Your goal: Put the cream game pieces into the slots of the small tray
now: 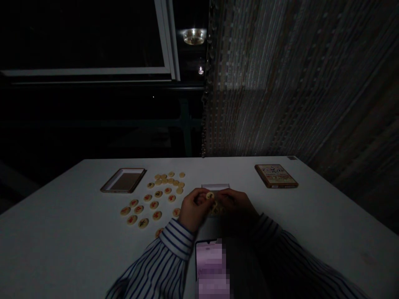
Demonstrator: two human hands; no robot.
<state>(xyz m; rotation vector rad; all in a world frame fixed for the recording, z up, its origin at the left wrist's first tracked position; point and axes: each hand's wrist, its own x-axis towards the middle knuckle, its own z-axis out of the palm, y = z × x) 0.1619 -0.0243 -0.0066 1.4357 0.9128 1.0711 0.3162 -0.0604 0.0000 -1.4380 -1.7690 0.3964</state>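
Note:
My left hand [193, 209] and my right hand [235, 202] meet over the middle of a white table [327, 216], both with fingers curled. Between their fingertips sits a round cream game piece [210, 195] with a dark mark on top; both hands pinch it. More pale pieces show dimly under my fingers. Several similar round pieces [156, 197] with red or black marks lie spread on the table left of my hands. The scene is very dark.
An open shallow box tray [124, 180] lies at the back left, its printed lid [276, 176] at the back right. A small white strip [215, 186] lies behind my hands. A lit phone [209, 261] rests near me. A beaded curtain hangs behind.

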